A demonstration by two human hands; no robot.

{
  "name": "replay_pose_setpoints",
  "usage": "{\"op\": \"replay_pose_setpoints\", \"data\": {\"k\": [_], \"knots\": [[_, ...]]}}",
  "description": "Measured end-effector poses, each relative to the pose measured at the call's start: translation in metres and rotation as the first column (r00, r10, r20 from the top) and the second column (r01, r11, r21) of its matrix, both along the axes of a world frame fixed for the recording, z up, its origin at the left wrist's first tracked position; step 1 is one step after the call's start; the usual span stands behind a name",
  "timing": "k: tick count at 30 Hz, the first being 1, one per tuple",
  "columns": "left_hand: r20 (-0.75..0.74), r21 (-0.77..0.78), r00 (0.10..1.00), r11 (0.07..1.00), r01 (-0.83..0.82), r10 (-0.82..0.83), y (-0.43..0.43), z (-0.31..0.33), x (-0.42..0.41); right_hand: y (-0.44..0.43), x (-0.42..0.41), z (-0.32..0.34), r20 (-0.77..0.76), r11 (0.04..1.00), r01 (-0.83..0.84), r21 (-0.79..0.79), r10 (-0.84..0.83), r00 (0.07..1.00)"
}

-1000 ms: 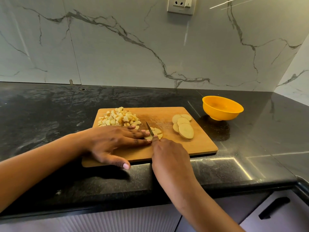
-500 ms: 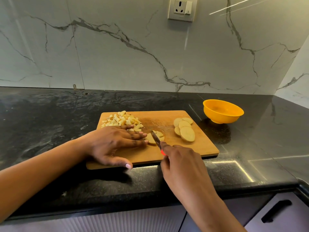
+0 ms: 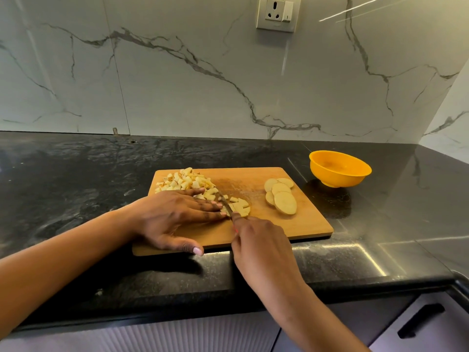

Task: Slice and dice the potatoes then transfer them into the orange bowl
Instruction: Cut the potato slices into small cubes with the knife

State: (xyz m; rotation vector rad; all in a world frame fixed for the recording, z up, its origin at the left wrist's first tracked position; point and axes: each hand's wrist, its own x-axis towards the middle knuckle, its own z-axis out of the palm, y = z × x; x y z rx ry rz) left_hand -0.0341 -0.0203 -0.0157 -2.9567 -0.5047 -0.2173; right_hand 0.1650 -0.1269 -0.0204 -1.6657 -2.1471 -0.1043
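Our left fingers lie straight and flat, tips pressing the near-left edge of the half-diced slice on the board. The left hand rests palm-down, its thumb reaching the board's front edge. Our right fingers are curled round the knife, forefinger stretched along its top, with only a sliver of red handle showing under the right hand. The blade runs slantwise between our left fingertips and the slice, touching both.

Behind the left hand sits the dice pile, at the board's far-left corner. The uncut slices overlap at the board's right side. The orange bowl stands on the black counter, just past the board's far-right corner, with no potato seen inside it. Any marking on the wall socket is too small to read.

Half a second ago the blade stood further right, over the slice's middle; it has now come in against our left fingertips. Pile, slices and bowl lie as before.
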Motion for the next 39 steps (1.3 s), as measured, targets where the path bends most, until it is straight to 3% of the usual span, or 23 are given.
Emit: {"op": "replay_pose_setpoints", "data": {"k": [7, 10, 12, 14, 17, 19, 21, 29, 39], "knots": [[0.133, 0.037, 0.991, 0.999, -0.012, 0.007, -0.003, 0.001, -0.002, -0.006, 0.034, -0.002, -0.147, 0.994, 0.039, 0.103, -0.024, 0.989], [0.224, 0.131, 0.975, 0.991, -0.017, -0.013, -0.004, 0.002, 0.002, 0.002, 0.051, 0.0, -0.156, 0.991, 0.039, 0.125, -0.019, 0.988], [0.305, 0.183, 0.952, 0.98, -0.075, 0.016, -0.005, 0.002, 0.008, 0.006, 0.059, -0.002, -0.166, 0.991, 0.028, 0.13, -0.006, 0.986], [0.375, 0.132, 0.922, 0.979, -0.157, 0.097, -0.008, 0.005, 0.017, 0.008, 0.063, -0.005, -0.184, 0.99, 0.027, 0.136, -0.001, 0.983], [0.261, -0.12, 0.902, 0.939, -0.323, 0.344, -0.018, 0.011, 0.043, 0.008, 0.065, -0.011, -0.237, 0.987, 0.042, 0.152, -0.005, 0.971], [0.082, -0.178, 0.891, 0.887, -0.427, 0.446, -0.018, 0.012, 0.064, 0.01, 0.065, -0.012, -0.269, 0.987, 0.055, 0.153, -0.012, 0.963], [0.012, -0.19, 0.884, 0.87, -0.456, 0.466, -0.013, 0.01, 0.08, 0.011, 0.067, -0.011, -0.307, 0.987, 0.065, 0.149, -0.016, 0.951], [0.184, -0.197, 0.905, 0.917, -0.347, 0.383, 0.001, 0.006, 0.081, 0.009, 0.071, -0.013, -0.316, 0.988, 0.049, 0.147, 0.0, 0.949], [0.015, -0.192, 0.877, 0.862, -0.469, 0.48, 0.008, 0.011, 0.088, 0.011, 0.072, -0.014, -0.336, 0.991, 0.045, 0.126, 0.0, 0.942]]}}
